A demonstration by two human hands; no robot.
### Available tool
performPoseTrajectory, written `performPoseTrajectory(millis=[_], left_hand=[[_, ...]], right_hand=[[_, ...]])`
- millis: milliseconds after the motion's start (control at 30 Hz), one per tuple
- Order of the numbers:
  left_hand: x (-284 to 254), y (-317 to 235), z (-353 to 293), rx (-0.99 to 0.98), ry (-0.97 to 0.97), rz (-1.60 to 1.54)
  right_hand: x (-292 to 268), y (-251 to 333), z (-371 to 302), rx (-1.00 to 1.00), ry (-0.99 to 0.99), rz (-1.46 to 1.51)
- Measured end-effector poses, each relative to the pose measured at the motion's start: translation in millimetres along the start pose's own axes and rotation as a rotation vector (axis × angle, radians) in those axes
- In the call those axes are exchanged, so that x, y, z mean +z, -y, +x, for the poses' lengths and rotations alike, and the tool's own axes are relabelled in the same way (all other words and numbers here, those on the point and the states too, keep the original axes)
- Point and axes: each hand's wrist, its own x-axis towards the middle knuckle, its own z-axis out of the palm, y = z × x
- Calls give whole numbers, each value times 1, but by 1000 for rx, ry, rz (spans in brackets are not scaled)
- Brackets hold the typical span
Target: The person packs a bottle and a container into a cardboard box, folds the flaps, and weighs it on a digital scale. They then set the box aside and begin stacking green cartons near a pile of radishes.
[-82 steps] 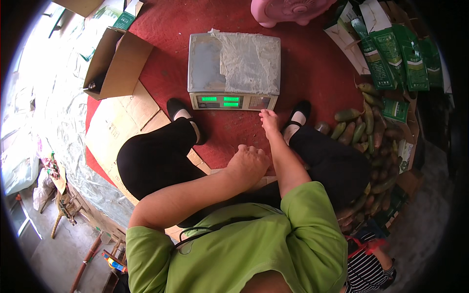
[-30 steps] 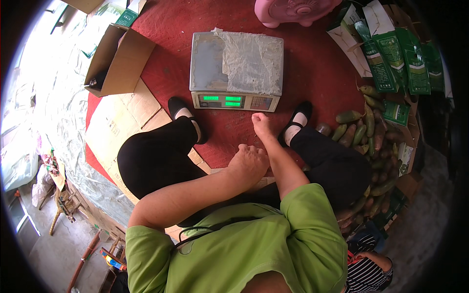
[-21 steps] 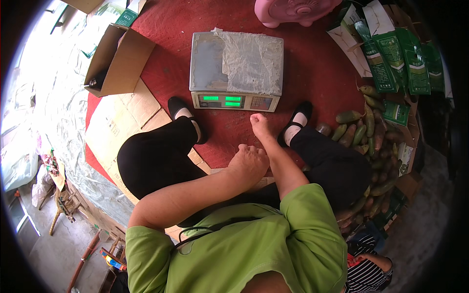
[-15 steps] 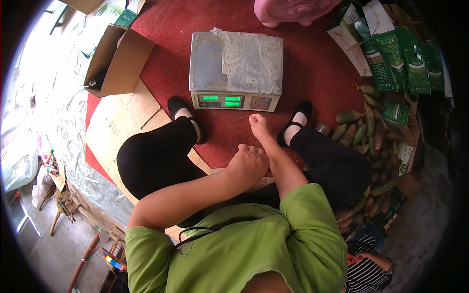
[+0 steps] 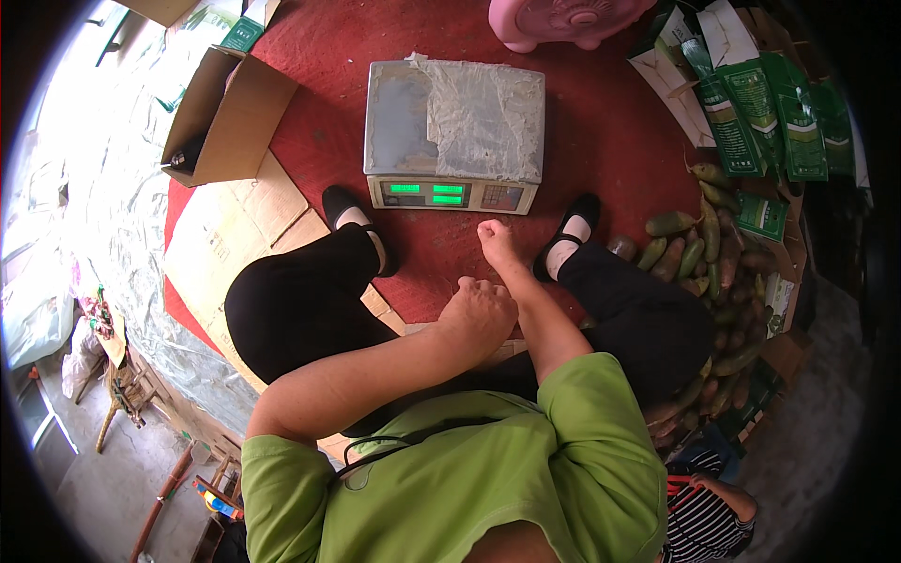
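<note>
My left hand point(image 5: 480, 313) is closed, its knuckles up, resting against my right forearm above my lap. Its fingertips are tucked out of sight. Beyond it my right hand point(image 5: 496, 239) is also curled closed, and whatever it may hold is hidden. Nearest to the right hand stands a digital weighing scale point(image 5: 399, 117) with a lit green display on its front. Torn, wrinkled film covers the right part of the scale's grey top, and no goods lie on it. Neither hand touches the scale.
Several long green and brownish root vegetables point(image 5: 711, 235) lie piled at my right. Green cartons point(image 5: 751, 108) stand behind them. An open cardboard box point(image 5: 235, 122) and flattened cardboard point(image 5: 230, 220) are at the left; a pink plastic object point(image 5: 568, 21) stands at the far edge.
My hands and the scale have stayed in place. At the lower right, the arm of another person in a striped top has shifted slightly.
</note>
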Motion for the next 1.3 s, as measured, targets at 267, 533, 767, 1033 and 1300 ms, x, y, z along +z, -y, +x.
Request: performPoseTrajectory(millis=[267, 533, 767, 1033, 1300], left_hand=[[-1, -1, 1, 6, 3, 18], [-1, -1, 1, 4, 10, 6], [-1, -1, 0, -2, 5, 4], [0, -1, 1, 2, -27, 5], [0, -1, 0, 1, -11, 10]], right_hand=[[4, -10, 4, -11, 6, -1], [3, -8, 2, -29, -7, 20], [6, -10, 3, -33, -5, 40], [7, -14, 5, -28, -10, 47], [6, -10, 3, -31, -14, 68]])
